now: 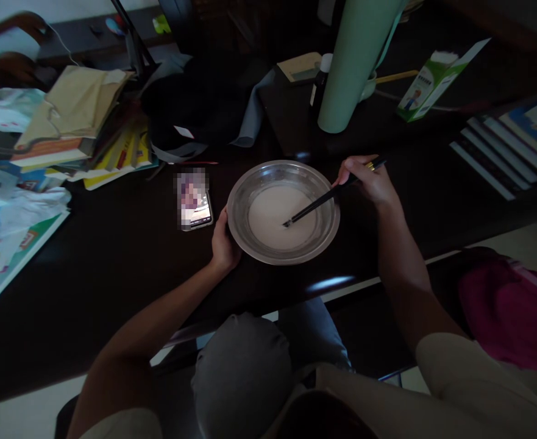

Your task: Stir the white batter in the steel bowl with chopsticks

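A shiny metal bowl (268, 172) with a pale white batter sits on the dark table in front of me. My left hand (224, 241) grips the bowl's left rim, fingers curled around the edge. My right hand (369, 181) is closed on a pair of dark chopsticks (323, 200) whose tips dip into the batter near the bowl's centre.
A phone (195, 200) with its screen lit lies left of the bowl. Piled books and papers (74, 128) crowd the far left, a tall green cylinder (353, 64) and a small carton (426, 82) stand behind, books (510, 149) lie at right. Another person's hands (7, 46) show top left.
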Motion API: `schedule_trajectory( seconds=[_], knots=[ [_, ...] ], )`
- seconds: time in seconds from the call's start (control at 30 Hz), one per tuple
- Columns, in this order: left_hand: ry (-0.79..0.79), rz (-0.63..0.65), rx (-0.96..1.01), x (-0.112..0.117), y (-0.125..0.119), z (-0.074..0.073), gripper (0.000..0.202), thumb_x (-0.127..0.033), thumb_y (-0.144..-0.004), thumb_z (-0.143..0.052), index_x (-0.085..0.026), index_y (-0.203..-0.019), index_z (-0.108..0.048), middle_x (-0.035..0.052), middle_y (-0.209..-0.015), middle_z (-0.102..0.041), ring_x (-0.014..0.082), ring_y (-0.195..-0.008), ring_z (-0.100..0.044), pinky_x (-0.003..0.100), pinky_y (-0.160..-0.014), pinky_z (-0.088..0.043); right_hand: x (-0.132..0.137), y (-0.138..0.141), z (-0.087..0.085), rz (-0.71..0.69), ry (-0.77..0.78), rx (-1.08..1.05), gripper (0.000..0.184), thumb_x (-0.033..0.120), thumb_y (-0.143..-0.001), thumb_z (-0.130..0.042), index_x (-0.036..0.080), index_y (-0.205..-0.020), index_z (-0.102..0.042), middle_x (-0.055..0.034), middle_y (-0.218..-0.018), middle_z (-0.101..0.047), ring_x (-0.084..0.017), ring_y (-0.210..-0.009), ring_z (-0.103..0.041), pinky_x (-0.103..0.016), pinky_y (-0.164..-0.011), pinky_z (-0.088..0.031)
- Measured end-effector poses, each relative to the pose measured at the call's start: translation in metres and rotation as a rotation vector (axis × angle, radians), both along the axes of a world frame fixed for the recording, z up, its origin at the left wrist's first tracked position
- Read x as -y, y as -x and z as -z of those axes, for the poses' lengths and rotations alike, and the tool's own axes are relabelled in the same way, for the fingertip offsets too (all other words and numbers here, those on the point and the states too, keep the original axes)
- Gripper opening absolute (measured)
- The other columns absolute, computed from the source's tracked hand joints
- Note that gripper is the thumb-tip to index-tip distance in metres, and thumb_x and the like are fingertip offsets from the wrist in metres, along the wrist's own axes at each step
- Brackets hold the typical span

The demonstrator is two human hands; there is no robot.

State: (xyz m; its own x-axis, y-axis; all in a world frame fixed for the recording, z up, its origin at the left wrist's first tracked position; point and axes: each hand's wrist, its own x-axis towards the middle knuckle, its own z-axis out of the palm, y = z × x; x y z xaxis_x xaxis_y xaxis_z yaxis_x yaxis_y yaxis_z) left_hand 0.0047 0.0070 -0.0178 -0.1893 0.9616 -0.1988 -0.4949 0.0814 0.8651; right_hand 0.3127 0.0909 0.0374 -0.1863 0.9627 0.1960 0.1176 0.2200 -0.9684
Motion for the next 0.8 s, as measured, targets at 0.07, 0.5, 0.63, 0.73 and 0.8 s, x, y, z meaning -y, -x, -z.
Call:
schedule_trajectory(
  seconds=[0.07, 0.5, 0.63, 0.73, 0.8],
  knots=[
    [0.007, -0.001, -0.002, -0.0001, 0.0002, 0.0004, 0.028, -0.045, -0.091, -0.058, -0.026, -0.103, -0.074, 0.0019, -0.113, -0.077, 0.0263, -0.122, -0.066, 0.041, -0.108, -0.05, 0.0005, 0.0014, 0.0001, -0.075, 0.019, 0.024, 0.044, 0.063, -0.081, -0.069, 0.024, -0.06, -0.072, -0.0019, -0.061, -0.069, -0.016, -0.061, -0.067, -0.03, -0.058, -0.052],
    [0.013, -0.015, -0.028, -0.0007, 0.001, 0.0024, 0.03, -0.048, -0.089, -0.06, -0.026, -0.105, -0.073, 0.0023, -0.112, -0.077, 0.0266, -0.125, -0.064, 0.041, -0.11, -0.048, 0.0015, 0.002, -0.0006, -0.099, 0.019, 0.056, 0.045, 0.063, -0.082, -0.067, 0.024, -0.061, -0.072, -0.0018, -0.061, -0.069, -0.016, -0.062, -0.067, -0.03, -0.058, -0.051],
    [0.006, -0.002, -0.006, -0.0003, 0.0003, 0.001, 0.029, -0.046, -0.091, -0.058, -0.026, -0.105, -0.073, 0.0021, -0.116, -0.076, 0.0259, -0.125, -0.064, 0.04, -0.109, -0.049, -0.0006, 0.0017, 0.0005, -0.046, -0.024, 0.054, 0.041, 0.061, -0.082, -0.069, 0.024, -0.065, -0.074, -0.0014, -0.066, -0.071, -0.016, -0.064, -0.067, -0.031, -0.062, -0.052],
    [0.003, 0.001, 0.005, 0.0, -0.0006, -0.001, 0.028, -0.045, -0.091, -0.058, -0.026, -0.104, -0.074, 0.0023, -0.115, -0.076, 0.0264, -0.126, -0.063, 0.041, -0.108, -0.05, -0.002, -0.0009, 0.0015, 0.054, -0.042, 0.012, 0.044, 0.062, -0.082, -0.068, 0.024, -0.059, -0.07, -0.0017, -0.061, -0.067, -0.017, -0.062, -0.067, -0.033, -0.062, -0.053],
    [0.004, 0.003, 0.005, 0.0002, -0.0008, -0.0017, 0.028, -0.045, -0.091, -0.057, -0.026, -0.103, -0.075, 0.0026, -0.115, -0.076, 0.0269, -0.126, -0.063, 0.042, -0.109, -0.05, -0.0012, -0.0007, 0.0015, 0.036, -0.036, 0.005, 0.045, 0.061, -0.083, -0.067, 0.024, -0.057, -0.069, -0.0022, -0.059, -0.066, -0.017, -0.061, -0.067, -0.033, -0.06, -0.052]
  ],
)
